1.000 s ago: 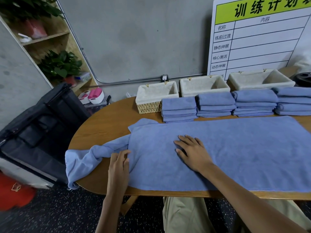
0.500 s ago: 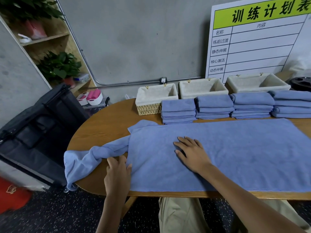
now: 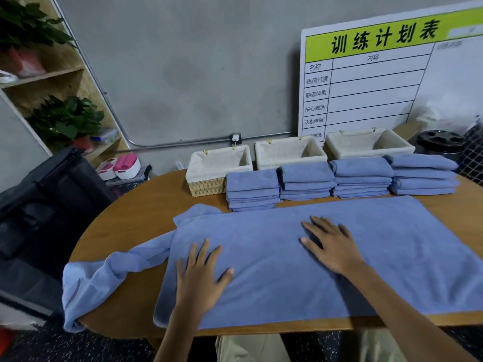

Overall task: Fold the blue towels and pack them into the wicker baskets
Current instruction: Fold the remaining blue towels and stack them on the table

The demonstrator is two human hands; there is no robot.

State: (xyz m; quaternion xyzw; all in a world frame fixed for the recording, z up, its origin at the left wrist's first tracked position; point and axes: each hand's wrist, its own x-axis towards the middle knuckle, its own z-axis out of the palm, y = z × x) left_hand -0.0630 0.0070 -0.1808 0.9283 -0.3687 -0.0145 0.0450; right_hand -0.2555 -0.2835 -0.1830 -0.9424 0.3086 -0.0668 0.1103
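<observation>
A large blue towel (image 3: 274, 291) lies spread across the wooden table (image 3: 146, 212), its left end bunched and hanging over the table's left edge. My left hand (image 3: 201, 276) presses flat on the towel's left part with fingers spread. My right hand (image 3: 330, 245) rests flat on its middle. Behind the towel stand several stacks of folded blue towels (image 3: 252, 189). Three lined wicker baskets (image 3: 209, 185) stand in a row at the back, with nothing visible inside them.
A black bag or case (image 3: 44, 205) stands left of the table. A wooden shelf (image 3: 52, 74) with plants rises at the far left. A white schedule board (image 3: 379, 82) leans on the wall behind the baskets. A black round container (image 3: 441, 145) sits at the far right.
My left hand has moved from the towel's left edge onto the flat cloth, with fingers now spread. The right hand stays on the towel's middle. The camera has moved closer.
</observation>
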